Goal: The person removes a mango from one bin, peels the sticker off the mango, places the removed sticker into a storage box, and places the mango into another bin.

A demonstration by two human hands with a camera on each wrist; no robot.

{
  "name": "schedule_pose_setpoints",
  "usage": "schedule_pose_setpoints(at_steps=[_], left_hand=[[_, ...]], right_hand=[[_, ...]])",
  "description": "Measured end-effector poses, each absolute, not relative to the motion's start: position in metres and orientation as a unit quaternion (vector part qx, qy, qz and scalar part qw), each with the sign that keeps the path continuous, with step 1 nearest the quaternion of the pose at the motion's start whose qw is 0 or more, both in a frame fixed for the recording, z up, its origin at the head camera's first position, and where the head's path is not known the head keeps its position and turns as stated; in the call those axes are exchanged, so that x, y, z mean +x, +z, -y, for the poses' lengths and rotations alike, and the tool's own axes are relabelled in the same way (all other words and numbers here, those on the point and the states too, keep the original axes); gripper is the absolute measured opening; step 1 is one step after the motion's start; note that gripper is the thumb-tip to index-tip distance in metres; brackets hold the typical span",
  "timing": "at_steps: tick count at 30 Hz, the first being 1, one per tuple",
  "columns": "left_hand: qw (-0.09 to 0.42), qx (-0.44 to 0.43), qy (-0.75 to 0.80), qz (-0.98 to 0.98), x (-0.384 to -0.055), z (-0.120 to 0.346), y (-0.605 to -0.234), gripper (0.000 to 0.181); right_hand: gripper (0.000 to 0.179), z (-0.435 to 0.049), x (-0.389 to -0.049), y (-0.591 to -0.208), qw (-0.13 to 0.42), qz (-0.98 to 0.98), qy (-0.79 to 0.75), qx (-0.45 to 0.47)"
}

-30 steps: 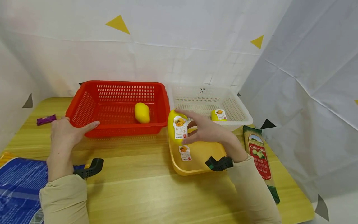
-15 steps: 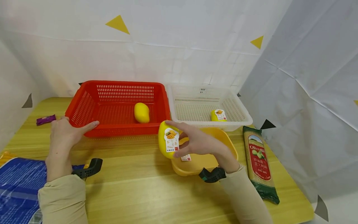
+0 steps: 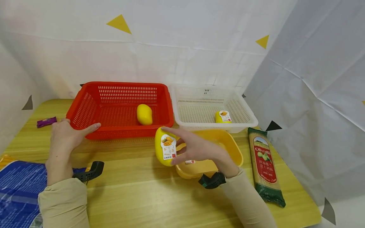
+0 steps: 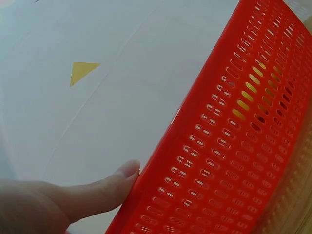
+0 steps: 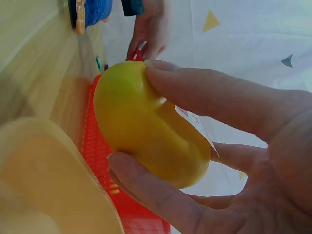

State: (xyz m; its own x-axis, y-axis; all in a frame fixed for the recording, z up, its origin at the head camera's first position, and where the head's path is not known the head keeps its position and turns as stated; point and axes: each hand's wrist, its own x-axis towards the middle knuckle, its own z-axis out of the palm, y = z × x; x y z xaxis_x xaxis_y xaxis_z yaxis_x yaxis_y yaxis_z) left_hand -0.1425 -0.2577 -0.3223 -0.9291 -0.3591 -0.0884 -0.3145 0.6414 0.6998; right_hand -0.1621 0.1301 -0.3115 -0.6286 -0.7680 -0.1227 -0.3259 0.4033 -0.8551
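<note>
In the head view, the person's right hand (image 3: 196, 147) pinches a labelled mango (image 3: 165, 147) between thumb and fingers, slightly left of the frame's lower centre. The fruit is at the left edge of the yellow tub (image 3: 209, 166), in which a partly hidden label shows. At the left of the frame, the left hand (image 3: 65, 133) grips the near left corner of the red basket (image 3: 117, 115), thumb over the rim. That basket contains a second mango (image 3: 144, 114); the white basket (image 3: 194, 110), right of centre, contains a third mango (image 3: 223, 117). An Olivoilà pasta packet (image 3: 265, 164) lies at lower right.
</note>
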Motion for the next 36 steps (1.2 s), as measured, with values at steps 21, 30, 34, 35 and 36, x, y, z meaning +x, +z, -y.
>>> schedule_pose_setpoints(at_steps=[21, 30, 34, 35, 36], left_hand=[[0.21, -0.009, -0.407, 0.889, -0.137, 0.233, -0.299, 0.079], [0.079, -0.181, -0.504, 0.841, -0.126, 0.215, -0.291, 0.047], [-0.04, -0.223, -0.476, 0.849, -0.131, 0.212, -0.297, 0.041], [-0.071, -0.227, -0.471, 0.849, -0.133, 0.211, -0.3, 0.041], [-0.101, -0.23, -0.465, 0.849, -0.135, 0.209, -0.303, 0.042]], right_hand=[[0.099, -0.095, -0.141, -0.333, 0.266, -0.821, -0.355, -0.358], [0.098, -0.082, -0.129, -0.341, 0.232, -0.86, -0.275, -0.361], [0.098, -0.078, -0.126, -0.344, 0.226, -0.872, -0.241, -0.362], [0.099, -0.077, -0.126, -0.345, 0.225, -0.874, -0.235, -0.362], [0.099, -0.077, -0.126, -0.345, 0.225, -0.877, -0.227, -0.359]])
